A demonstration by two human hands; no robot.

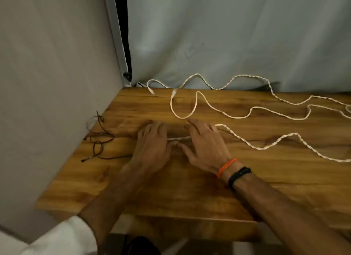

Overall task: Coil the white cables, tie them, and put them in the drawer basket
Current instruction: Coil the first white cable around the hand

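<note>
Two white cables lie loose on the wooden table [190, 188]. A smooth white cable [233, 117] loops across the far middle. A twisted white cable [266, 147] snakes from the right edge toward my hands. My left hand [152, 146] and my right hand [205, 146] rest palm down side by side, fingers spread. A short straight stretch of the twisted white cable [178, 138] runs between the two hands, passing under them. I cannot tell whether the fingers pinch it. No drawer basket is in view.
A thin dark brown cord [98, 140] lies tangled at the table's left edge, against a grey panel [57, 83]. A pale cloth backdrop [228, 36] hangs behind the table. The near table edge runs just below my forearms.
</note>
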